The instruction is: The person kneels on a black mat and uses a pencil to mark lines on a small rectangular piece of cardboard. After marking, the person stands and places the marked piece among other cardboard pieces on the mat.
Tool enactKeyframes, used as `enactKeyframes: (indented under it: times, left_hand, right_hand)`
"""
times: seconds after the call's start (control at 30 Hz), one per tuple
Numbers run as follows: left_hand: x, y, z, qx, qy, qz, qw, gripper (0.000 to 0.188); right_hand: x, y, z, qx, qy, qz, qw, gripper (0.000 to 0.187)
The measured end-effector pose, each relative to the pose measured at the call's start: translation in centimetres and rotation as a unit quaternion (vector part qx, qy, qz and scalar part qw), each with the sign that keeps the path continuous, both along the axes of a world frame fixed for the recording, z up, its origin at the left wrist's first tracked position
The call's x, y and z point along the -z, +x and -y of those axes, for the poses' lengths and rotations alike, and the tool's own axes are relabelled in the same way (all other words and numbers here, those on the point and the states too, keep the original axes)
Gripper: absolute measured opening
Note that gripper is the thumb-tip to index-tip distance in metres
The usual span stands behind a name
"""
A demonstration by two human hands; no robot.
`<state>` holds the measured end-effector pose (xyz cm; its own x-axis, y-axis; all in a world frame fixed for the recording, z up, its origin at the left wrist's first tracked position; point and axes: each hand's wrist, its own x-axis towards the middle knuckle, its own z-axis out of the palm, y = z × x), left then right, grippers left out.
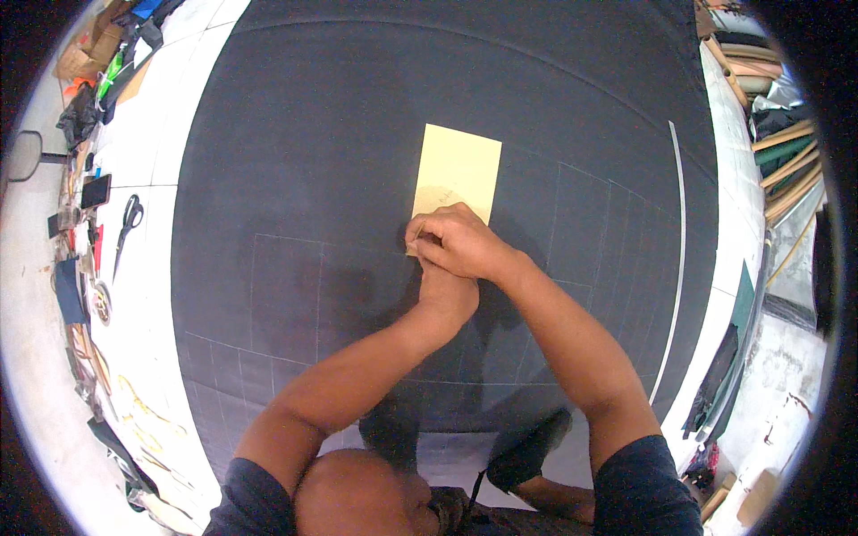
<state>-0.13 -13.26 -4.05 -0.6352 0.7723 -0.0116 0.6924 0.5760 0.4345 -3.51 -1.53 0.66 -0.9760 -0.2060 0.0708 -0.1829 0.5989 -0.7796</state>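
A yellow rectangular card (pixel 460 170) lies on a wide black cloth (pixel 295 134) ruled with thin pale lines. Over the card's lower left corner is my right hand (pixel 458 239), its fingers bent together in a pinch. Whatever sits in that pinch is too small to make out. My left hand (pixel 449 290) rests just below the card, partly under my right hand. Its wrist is bent, and its fingers are mostly hidden by the right hand.
A long, thin pale ruler (pixel 681 223) lies along the cloth's right side. On the white table edge (pixel 147 268) at left are black-handled scissors (pixel 131 219), a phone (pixel 96 190) and a tape roll (pixel 101 304). Several rolls (pixel 791 183) are stacked off the table's right side.
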Motion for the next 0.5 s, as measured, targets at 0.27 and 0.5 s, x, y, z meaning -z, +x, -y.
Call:
enactKeyframes:
  times: [0.27,0.5]
  left_hand:
    - [-2.7,-0.3,-0.6,0.043,-0.186,-0.021,0.981,0.057]
    - [-5.2,-1.8,-0.9,0.049,-0.190,-0.028,0.980,0.053]
  right_hand:
    - [-0.9,-3.3,-2.2,0.050,0.037,0.064,0.996,0.013]
    - [-1.0,-7.9,-5.7,0.113,0.041,0.052,0.991,0.013]
